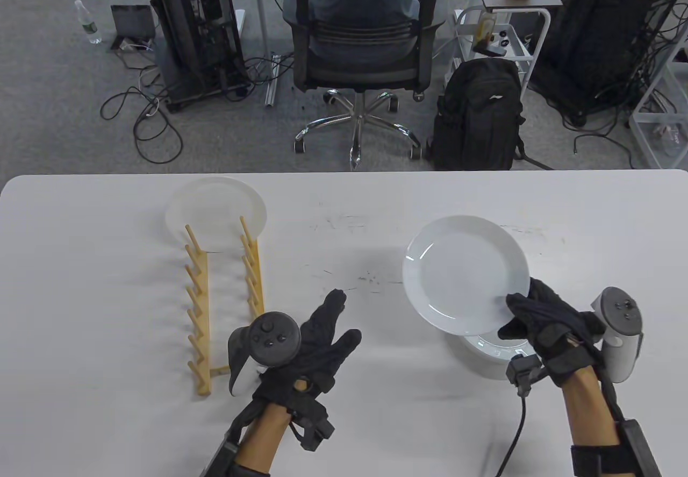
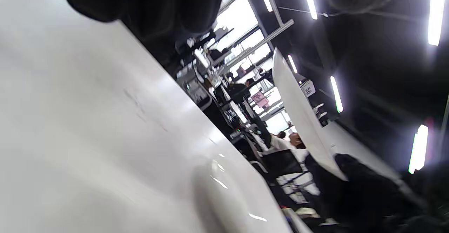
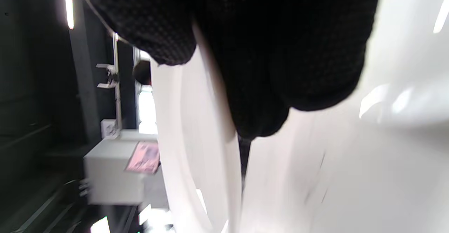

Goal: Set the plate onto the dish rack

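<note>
My right hand grips a white plate by its near right rim and holds it tilted above a stack of white plates on the table. The plate's edge shows in the left wrist view and in the right wrist view under my gloved fingers. The wooden dish rack stands at the left with one white plate at its far end. My left hand is open and empty, fingers spread, just right of the rack's near end.
The white table runs across the view. Beyond its far edge stand an office chair, a black backpack and computer towers on the carpet.
</note>
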Demonstrator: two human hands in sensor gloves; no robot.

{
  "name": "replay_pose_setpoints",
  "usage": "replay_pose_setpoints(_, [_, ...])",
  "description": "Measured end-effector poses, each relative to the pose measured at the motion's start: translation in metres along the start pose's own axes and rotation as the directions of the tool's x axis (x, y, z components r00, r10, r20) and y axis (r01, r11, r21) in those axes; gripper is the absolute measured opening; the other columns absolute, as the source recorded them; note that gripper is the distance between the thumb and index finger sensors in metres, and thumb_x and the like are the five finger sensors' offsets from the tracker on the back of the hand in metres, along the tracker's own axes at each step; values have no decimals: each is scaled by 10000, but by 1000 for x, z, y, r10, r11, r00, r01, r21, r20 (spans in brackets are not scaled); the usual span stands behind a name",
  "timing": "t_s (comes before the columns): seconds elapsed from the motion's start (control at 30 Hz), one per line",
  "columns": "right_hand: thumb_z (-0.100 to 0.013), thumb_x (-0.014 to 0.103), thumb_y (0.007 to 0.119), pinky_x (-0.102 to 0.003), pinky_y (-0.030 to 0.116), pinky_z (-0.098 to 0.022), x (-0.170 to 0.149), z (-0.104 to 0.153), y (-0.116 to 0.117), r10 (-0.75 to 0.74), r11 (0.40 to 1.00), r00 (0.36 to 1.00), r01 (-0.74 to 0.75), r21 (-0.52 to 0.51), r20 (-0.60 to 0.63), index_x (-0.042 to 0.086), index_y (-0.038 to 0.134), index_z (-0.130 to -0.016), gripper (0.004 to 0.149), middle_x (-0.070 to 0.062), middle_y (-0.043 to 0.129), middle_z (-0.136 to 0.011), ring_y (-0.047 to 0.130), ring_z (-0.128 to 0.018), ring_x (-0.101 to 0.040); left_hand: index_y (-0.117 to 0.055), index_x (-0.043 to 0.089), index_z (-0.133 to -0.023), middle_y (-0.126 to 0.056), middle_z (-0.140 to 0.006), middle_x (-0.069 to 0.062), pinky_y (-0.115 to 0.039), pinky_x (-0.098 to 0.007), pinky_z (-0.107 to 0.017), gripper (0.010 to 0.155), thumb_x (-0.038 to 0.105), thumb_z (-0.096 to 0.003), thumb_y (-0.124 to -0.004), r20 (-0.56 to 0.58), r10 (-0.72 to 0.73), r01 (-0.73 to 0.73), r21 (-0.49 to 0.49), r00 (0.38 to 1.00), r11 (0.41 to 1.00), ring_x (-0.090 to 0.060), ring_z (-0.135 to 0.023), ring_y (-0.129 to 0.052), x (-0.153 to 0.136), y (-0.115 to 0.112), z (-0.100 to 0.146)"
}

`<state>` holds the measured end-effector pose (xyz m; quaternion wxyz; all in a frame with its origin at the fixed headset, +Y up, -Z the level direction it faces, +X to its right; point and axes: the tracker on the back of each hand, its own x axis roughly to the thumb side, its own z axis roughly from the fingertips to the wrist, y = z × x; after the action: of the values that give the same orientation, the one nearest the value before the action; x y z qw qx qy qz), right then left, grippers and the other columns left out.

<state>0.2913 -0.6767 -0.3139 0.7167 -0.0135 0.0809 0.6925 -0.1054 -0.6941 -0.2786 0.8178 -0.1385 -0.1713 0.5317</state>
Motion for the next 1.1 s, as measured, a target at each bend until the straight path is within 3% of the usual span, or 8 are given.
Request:
replay_pose_setpoints(0.1, [-487,197,758,-421,897,-363,-5,1,35,-33,990,999,37,139,-30,-24,522,-964,576,-178,812,-857,1033,-520,-358,-204,100,-1161,-494,-1168,-235,-705,-624,-645,967,697,-516,-608,-3,333,-330,-131,943,935,-563,-960,-749,-12,-12,-5])
replay_pose_setpoints(0.2, [-484,188,747,-423,893,-364,-2,5,67,147,965,989,-150,215,30,-22,527,-965,569,-173,814,-859,1031,-519,-355,-316,176,-1169,-619,-1127,-193,-763,-587,-621,764,530,-578,-645,-81,594,-595,-232,800,770,-537,-912,-835,-20,-21,-8])
replay_pose_setpoints(0.3, [-485,191,737,-470,868,-398,3,8,76,246,947,957,-271,170,155,-6,543,-977,564,-183,813,-873,1004,-571,-395,-584,178,-1095,-784,-1014,-197,-865,-515,-549,518,344,-605,-609,-122,626,-635,-53,770,771,-486,-802,-960,-24,-13,-1])
replay_pose_setpoints(0.43, [-461,312,818,-597,745,-512,14,12,52,506,862,843,-501,-79,181,24,499,-1044,724,-234,707,-974,868,-722,-512,-713,156,-1030,-921,-882,-185,-941,-471,-434,496,345,-575,-659,1,258,-253,210,966,944,-443,-652,-1076,16,49,9])
replay_pose_setpoints(0.53, [-451,357,832,-666,625,-614,14,11,33,754,653,649,-723,-226,99,97,478,-1076,764,-200,612,-1060,728,-868,-540,-802,232,-985,-943,-881,-174,-911,-527,-448,469,331,-533,-721,-1,-158,139,485,987,863,-477,-685,-1053,65,112,18])
replay_pose_setpoints(0.63, [-446,376,833,-715,520,-662,7,5,21,860,498,511,-832,-244,11,122,459,-1087,784,-189,516,-1120,597,-960,-562,-904,289,-899,-969,-892,-105,-871,-575,-515,449,321,-464,-799,-191,-527,524,598,828,607,-446,-768,-1032,99,168,11])
replay_pose_setpoints(0.83, [-452,366,827,-716,505,-668,0,0,12,855,498,516,-841,-212,-42,102,434,-1087,792,-208,472,-1128,574,-964,-569,-955,292,-840,-1003,-859,-68,-845,-602,-535,435,293,-419,-849,-453,-787,866,460,418,196,-422,-776,-1028,98,214,-22])
replay_pose_setpoints(1.1, [-463,361,810,-714,503,-668,-3,-2,4,857,489,508,-854,-176,-87,89,437,-1085,774,-226,464,-1124,563,-963,-576,-965,304,-823,-1013,-852,-58,-843,-596,-542,433,291,-404,-857,-530,-767,925,306,361,223,-404,-780,-1031,40,238,-56])
